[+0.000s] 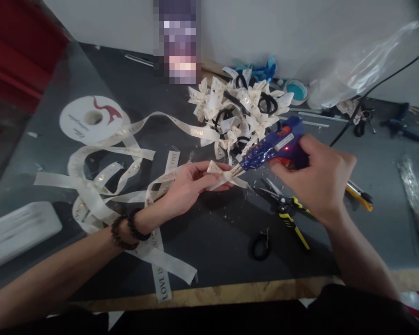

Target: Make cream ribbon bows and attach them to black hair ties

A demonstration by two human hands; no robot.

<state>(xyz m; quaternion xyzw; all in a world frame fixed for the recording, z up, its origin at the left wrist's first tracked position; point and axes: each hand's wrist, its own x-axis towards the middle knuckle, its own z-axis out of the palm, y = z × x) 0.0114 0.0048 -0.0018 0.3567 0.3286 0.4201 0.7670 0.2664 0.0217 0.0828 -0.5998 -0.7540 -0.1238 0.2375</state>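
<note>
In my left hand (192,186) is a small cream ribbon bow (218,177), pinched between thumb and fingers above the table. My right hand (321,174) grips a blue hot glue gun (275,146) with a lit red light. The gun's nozzle meets or nearly meets the middle of the bow; the exact contact is too small to tell. Cream ribbon (108,209) with gold print lies in loops under and beside my left forearm. Beyond my hands sits a pile of ribbon bows on black hair ties (242,107).
A white ribbon spool (91,120) lies at the left, near a white case (24,230). Yellow-and-black scissors (289,218) and a black hair tie (260,245) are below the glue gun. A yellow cutter (359,195), tape roll (296,90) and black cable (380,81) are on the right.
</note>
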